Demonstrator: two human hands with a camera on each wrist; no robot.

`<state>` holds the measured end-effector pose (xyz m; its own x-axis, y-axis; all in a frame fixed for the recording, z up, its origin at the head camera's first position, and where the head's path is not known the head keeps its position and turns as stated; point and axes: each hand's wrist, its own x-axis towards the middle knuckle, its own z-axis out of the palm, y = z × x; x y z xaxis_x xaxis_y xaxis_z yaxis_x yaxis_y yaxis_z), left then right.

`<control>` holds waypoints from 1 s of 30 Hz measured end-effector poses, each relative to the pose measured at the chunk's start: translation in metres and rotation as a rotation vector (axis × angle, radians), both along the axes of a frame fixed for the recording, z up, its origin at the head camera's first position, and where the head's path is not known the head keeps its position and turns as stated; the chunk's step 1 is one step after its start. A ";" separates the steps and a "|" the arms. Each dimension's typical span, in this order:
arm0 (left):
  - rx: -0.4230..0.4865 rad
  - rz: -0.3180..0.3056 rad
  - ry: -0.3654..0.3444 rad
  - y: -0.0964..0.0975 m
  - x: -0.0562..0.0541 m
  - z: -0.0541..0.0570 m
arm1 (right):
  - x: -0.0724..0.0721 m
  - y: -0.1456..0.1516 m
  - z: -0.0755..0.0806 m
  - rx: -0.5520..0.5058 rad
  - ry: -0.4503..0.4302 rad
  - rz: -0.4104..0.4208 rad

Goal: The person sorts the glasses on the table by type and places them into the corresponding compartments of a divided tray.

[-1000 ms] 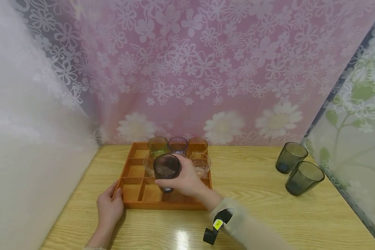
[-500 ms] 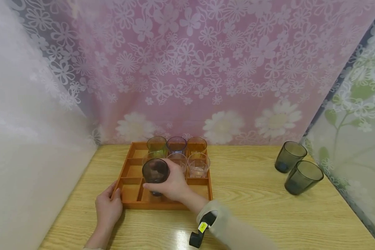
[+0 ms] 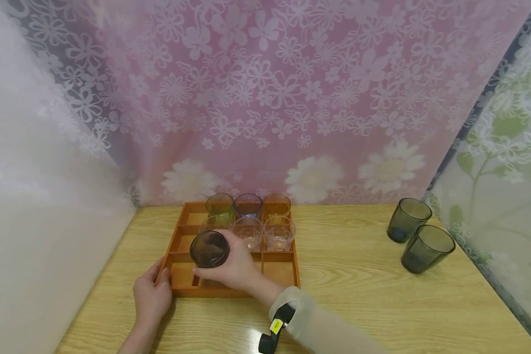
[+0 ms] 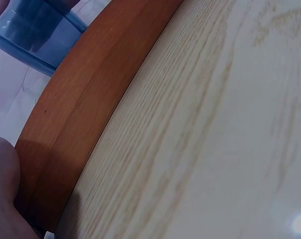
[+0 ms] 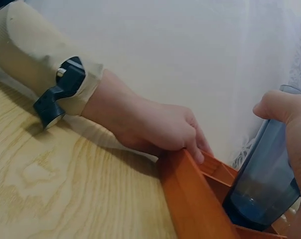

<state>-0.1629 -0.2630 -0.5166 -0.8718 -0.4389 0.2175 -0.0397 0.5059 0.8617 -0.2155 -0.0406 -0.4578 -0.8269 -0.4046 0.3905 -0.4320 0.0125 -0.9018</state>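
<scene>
My right hand holds a dark smoky glass tumbler slightly tilted over the front row of a wooden divided tray. In the right wrist view the tumbler has its base low at the tray's rim; whether it touches the tray floor cannot be told. My left hand grips the tray's left side near the front corner, thumb over the rim, as the left hand in the right wrist view also shows. The left wrist view has the tray's wall and part of the tumbler.
Green, purple and amber glasses stand in the tray's back row. Clear glasses fill part of the middle row, one partly hidden by my hand. Two more smoky tumblers stand at the table's right.
My right hand has carried the smoky tumbler leftward and lower over the tray's front row, uncovering the middle clear glass. My left hand keeps its grip on the tray.
</scene>
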 end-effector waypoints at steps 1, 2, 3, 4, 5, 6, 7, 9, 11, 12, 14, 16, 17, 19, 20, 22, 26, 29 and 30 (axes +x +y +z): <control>-0.001 0.003 -0.003 0.000 0.000 0.000 | 0.001 -0.001 -0.002 -0.003 0.004 0.007; -0.002 0.007 -0.007 -0.001 0.001 0.000 | 0.002 -0.001 -0.003 -0.003 0.009 0.012; -0.004 0.010 -0.012 -0.001 0.001 0.000 | 0.003 -0.002 -0.004 -0.003 0.012 0.018; -0.005 0.011 -0.017 -0.001 0.001 -0.001 | 0.004 -0.002 -0.006 0.000 0.011 0.022; -0.003 0.014 -0.024 -0.001 0.001 -0.001 | 0.005 -0.003 -0.007 0.002 0.013 0.026; -0.002 0.013 -0.029 -0.001 0.001 -0.001 | 0.006 -0.003 -0.008 0.004 0.012 0.030; -0.001 0.012 -0.033 -0.001 0.001 -0.001 | 0.007 -0.003 -0.009 0.009 0.008 0.028; 0.004 0.007 -0.039 -0.001 0.001 -0.001 | 0.008 -0.003 -0.011 0.015 -0.001 0.021; 0.008 0.003 -0.040 -0.001 0.001 -0.001 | 0.008 -0.003 -0.012 0.023 -0.016 0.012; 0.011 0.002 -0.041 -0.001 0.002 0.000 | 0.008 -0.003 -0.013 0.025 -0.024 0.010; 0.017 0.000 -0.035 -0.001 0.002 0.000 | 0.008 -0.002 -0.015 0.035 -0.030 0.001; 0.021 -0.003 -0.024 0.000 0.002 0.000 | 0.007 -0.003 -0.016 0.048 -0.034 -0.005; 0.020 -0.003 -0.019 0.000 0.002 0.000 | 0.007 -0.003 -0.016 0.055 -0.036 -0.008; 0.016 -0.002 -0.009 0.000 0.002 0.000 | 0.006 -0.003 -0.017 0.068 -0.039 -0.017; 0.010 -0.002 -0.005 0.000 0.002 0.000 | 0.006 -0.004 -0.018 0.071 -0.042 -0.017; 0.000 0.001 -0.010 0.000 0.001 0.000 | 0.006 -0.004 -0.019 0.083 -0.045 -0.023; -0.012 0.000 -0.026 0.000 0.001 0.001 | 0.005 -0.003 -0.020 0.124 -0.051 -0.043; -0.013 -0.004 -0.030 0.000 0.001 0.001 | 0.005 -0.002 -0.017 0.173 -0.068 -0.054; -0.014 -0.005 -0.030 0.001 0.001 0.002 | 0.005 -0.001 -0.016 0.191 -0.074 -0.053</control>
<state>-0.1623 -0.2624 -0.5149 -0.8802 -0.4319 0.1968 -0.0634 0.5179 0.8531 -0.2104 -0.0420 -0.4733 -0.8726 -0.4205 0.2485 -0.3591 0.2074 -0.9100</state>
